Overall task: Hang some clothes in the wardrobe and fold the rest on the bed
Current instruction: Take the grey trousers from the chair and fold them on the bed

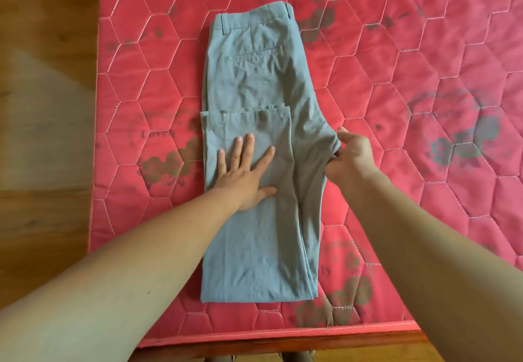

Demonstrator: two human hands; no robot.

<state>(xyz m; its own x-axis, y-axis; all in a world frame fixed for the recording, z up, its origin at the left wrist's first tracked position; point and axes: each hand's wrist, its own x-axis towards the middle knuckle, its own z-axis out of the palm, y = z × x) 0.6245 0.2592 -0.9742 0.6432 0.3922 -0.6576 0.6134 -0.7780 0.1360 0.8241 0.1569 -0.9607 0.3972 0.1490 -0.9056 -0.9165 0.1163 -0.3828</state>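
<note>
A pair of grey-blue trousers (254, 78) lies lengthwise on the red quilted mattress (424, 106), waistband at the far end. The legs are folded back up over themselves, their hems lying across the middle. My left hand (246, 172) presses flat on the folded legs, fingers spread and straight. At the right edge of the trousers, by the crotch seam, my right hand (349, 156) pinches a bunched corner of the cloth between thumb and fingers.
The mattress has a hexagon stitch pattern with faded dark flower prints. A wooden floor (42, 78) lies to the left of the bed. The bed's near edge (283, 336) runs along the bottom of the view.
</note>
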